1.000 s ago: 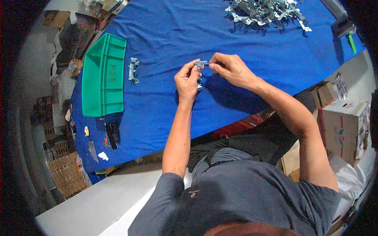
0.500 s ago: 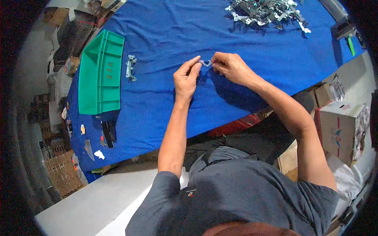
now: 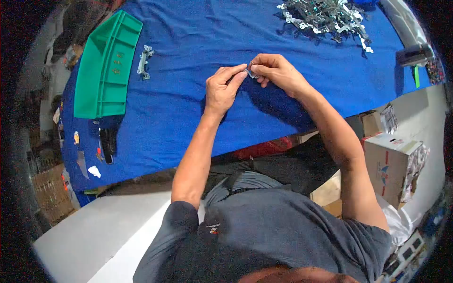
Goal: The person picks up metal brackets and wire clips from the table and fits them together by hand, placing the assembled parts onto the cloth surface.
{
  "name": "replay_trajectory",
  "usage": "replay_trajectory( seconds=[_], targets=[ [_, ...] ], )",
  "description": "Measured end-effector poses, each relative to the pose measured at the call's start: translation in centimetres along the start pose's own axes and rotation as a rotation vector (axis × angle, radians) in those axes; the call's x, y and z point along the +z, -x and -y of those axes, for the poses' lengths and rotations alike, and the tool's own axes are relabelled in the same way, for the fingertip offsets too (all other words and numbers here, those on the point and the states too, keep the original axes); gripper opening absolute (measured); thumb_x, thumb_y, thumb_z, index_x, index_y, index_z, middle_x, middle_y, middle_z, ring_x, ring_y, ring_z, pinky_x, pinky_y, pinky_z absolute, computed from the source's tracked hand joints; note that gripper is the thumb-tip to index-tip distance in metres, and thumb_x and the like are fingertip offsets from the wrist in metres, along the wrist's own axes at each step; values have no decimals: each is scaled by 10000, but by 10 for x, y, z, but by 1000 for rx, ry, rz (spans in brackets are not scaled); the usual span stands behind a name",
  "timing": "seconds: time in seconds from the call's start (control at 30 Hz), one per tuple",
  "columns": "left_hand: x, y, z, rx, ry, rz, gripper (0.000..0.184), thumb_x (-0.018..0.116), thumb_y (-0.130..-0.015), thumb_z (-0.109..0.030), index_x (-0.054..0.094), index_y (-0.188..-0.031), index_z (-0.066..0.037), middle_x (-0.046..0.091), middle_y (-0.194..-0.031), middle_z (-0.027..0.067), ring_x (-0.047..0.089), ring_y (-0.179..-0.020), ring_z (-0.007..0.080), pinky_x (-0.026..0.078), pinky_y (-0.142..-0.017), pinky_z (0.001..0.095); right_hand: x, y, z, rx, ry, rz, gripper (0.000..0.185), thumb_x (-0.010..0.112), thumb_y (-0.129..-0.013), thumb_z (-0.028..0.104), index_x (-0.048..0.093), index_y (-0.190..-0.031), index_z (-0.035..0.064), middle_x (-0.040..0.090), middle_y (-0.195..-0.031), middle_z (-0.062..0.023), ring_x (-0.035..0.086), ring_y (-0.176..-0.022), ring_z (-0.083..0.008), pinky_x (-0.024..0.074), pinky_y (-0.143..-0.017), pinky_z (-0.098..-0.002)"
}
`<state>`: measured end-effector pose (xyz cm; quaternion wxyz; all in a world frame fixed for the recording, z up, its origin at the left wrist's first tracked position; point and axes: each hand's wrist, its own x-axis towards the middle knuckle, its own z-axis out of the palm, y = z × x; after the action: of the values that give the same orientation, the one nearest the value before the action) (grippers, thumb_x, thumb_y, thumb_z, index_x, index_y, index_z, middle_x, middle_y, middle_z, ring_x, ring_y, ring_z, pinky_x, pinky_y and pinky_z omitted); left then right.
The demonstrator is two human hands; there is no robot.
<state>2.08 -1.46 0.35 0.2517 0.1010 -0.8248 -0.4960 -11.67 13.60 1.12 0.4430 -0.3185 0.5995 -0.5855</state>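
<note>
Over the blue cloth, my left hand [image 3: 223, 87] pinches one end of a small pale bracket-like part [image 3: 252, 73] between thumb and fingertips. At its other end my right hand [image 3: 277, 71] is closed on the same part, its thumb and index finger nearly meeting those of the left. Most of the part is hidden by the fingers, so its full shape cannot be made out. Left of my hands, a longer silvery metal bracket [image 3: 145, 62] lies on the cloth beside a green plastic tray [image 3: 100, 101].
A heap of metal and dark brackets [image 3: 325, 21] lies at the back right of the blue-covered table [image 3: 184, 37]. Several small brassy pieces [image 3: 117, 62] sit in the tray. A black object [image 3: 108, 145] lies near the left edge. A cardboard box [image 3: 391, 165] stands at the right.
My hands have come closer together, covering more of the small part. The whole view has shifted, so the tray and the long bracket appear further left and higher.
</note>
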Motion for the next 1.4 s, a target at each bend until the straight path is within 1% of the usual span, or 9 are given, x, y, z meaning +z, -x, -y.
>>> replay_trajectory(
  seconds=[0.1,0.17,0.33,0.4,0.53,0.73,0.93,1.0,1.4],
  targets=[
    [2,4,-2,9,-2,-14,207,699,-884,-51,731,-1086,-19,727,-961,89,659,-867,128,501,-782,253,4,2,4,0,80,-62,217,578,-992,223,643,-1055,26,621,-888,0,557,-749,-74,497,-655,-233],
    [3,3,-2,54,27,-41,179,715,-864,-93,746,-1027,-27,735,-911,123,688,-815,191,523,-736,302,6,1,7,-131,71,-204,198,579,-996,214,645,-1061,39,621,-886,9,542,-725,-60,462,-602,-213],
    [3,5,-2,-214,202,-125,201,625,-968,-134,712,-1130,-53,728,-904,36,652,-716,75,494,-578,209,5,4,16,-163,216,-261,207,610,-971,222,656,-1001,22,645,-774,-7,540,-651,-64,445,-546,-228],
    [3,3,-8,-268,202,-153,202,620,-971,-138,711,-1128,-49,726,-902,38,643,-696,70,479,-550,201,8,7,18,-18,127,-200,204,619,-965,215,662,-986,16,651,-768,-6,535,-646,-67,444,-569,-239],
    [3,1,-5,-311,270,-204,211,606,-981,-155,705,-1127,-39,723,-896,45,609,-633,52,441,-482,182,12,7,17,-60,209,-190,207,621,-962,217,668,-975,15,655,-768,0,531,-637,-71,444,-579,-242],
    [5,1,1,-273,272,-218,216,608,-979,-162,705,-1127,-37,724,-891,42,590,-615,44,437,-476,180,12,7,13,-112,295,-163,221,615,-961,222,668,-968,8,682,-773,-25,550,-647,-80,440,-582,-252],
    [4,3,0,-211,218,-194,203,620,-968,-139,713,-1119,-39,729,-879,31,569,-624,33,427,-497,191,13,10,14,-65,394,-186,198,603,-975,223,652,-951,32,649,-795,17,470,-649,-47,394,-586,-227],
    [6,3,-1,-183,181,-175,200,625,-965,-134,715,-1116,-38,728,-877,28,562,-624,31,430,-510,192,10,9,14,-84,400,-215,219,612,-948,206,661,-981,-6,714,-814,-67,582,-669,-105,472,-618,-289],
    [7,2,-1,-225,188,-178,184,628,-964,-124,720,-1091,-28,724,-873,20,561,-640,35,450,-560,192,9,11,12,-96,360,-174,205,611,-949,199,660,-951,0,684,-768,-44,582,-663,-101,475,-603,-283]
  ],
)
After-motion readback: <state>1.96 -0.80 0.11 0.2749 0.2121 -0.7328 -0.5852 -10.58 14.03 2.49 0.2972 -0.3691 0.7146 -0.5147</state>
